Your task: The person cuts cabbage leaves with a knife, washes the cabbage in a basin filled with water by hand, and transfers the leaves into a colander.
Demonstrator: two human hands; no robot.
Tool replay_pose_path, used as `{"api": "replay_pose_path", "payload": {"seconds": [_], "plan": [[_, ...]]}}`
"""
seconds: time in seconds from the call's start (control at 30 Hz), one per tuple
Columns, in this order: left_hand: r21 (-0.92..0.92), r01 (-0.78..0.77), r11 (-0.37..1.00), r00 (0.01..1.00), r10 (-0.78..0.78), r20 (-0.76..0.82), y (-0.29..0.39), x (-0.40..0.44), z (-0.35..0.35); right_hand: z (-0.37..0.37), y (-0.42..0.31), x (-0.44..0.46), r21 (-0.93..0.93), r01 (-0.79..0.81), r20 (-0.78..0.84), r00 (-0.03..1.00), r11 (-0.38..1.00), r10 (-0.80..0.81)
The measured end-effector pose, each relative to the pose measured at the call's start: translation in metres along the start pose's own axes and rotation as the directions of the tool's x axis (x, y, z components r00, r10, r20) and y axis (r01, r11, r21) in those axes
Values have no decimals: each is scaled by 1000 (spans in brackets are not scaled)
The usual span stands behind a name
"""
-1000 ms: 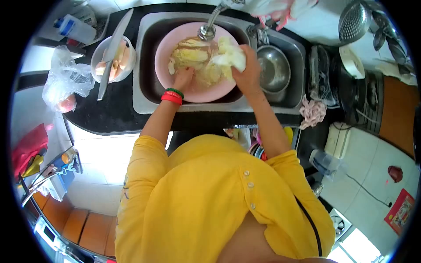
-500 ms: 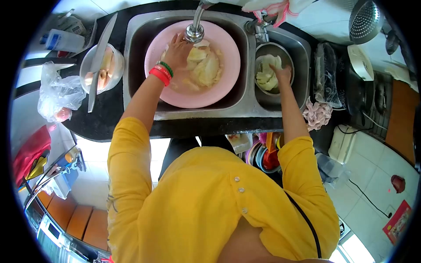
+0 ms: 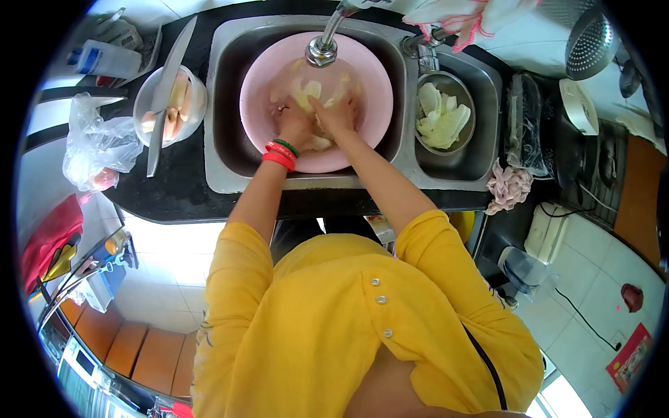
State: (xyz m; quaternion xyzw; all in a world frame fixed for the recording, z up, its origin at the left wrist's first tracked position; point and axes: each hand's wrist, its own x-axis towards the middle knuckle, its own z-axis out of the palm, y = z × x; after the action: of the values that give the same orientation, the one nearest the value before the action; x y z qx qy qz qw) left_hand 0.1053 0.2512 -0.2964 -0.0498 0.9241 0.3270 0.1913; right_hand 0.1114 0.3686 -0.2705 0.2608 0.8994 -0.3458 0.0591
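My left hand (image 3: 295, 124) and my right hand (image 3: 336, 115) are both down in a pink basin (image 3: 378, 111) of cloudy water in the larger sink bowl. Pale cabbage leaves (image 3: 309, 90) lie around and between them, partly under the surface. On the left wrist are red and green bangles (image 3: 280, 155). The right thumb stands apart from its fingers, and the left fingers look spread, though water blurs their tips. In the smaller sink bowl, a metal pot (image 3: 465, 99) holds more cabbage leaves (image 3: 444, 124).
Above the basin hangs a faucet (image 3: 321, 52). A large knife (image 3: 167, 90) lies across a white tub (image 3: 199, 101) of pale pieces at left, beside a plastic bag (image 3: 97, 143). A crumpled cloth (image 3: 509, 184) sits right of the sink; a perforated ladle (image 3: 589, 45) hangs farther right.
My right hand has left the cabbage in the metal pot and moved left into the basin. My left hand has shifted right and lower into the water. The view has shifted slightly.
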Motion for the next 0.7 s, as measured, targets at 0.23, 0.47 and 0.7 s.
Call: {"api": "replay_pose_path", "payload": {"seconds": [0.23,0.47,0.7], "plan": [[-464,-172,869,976,213,36,42,-59,-33,-24,-14,26,235,24,410,904,972,-122],[239,-219,946,888,295,-354,29,-41,-67,-30,-3,34,-112,249,156,961,962,-230],[-909,301,289,949,5,316,18,3,-19,-9,6,30,155,254,71,961,955,-267]]}}
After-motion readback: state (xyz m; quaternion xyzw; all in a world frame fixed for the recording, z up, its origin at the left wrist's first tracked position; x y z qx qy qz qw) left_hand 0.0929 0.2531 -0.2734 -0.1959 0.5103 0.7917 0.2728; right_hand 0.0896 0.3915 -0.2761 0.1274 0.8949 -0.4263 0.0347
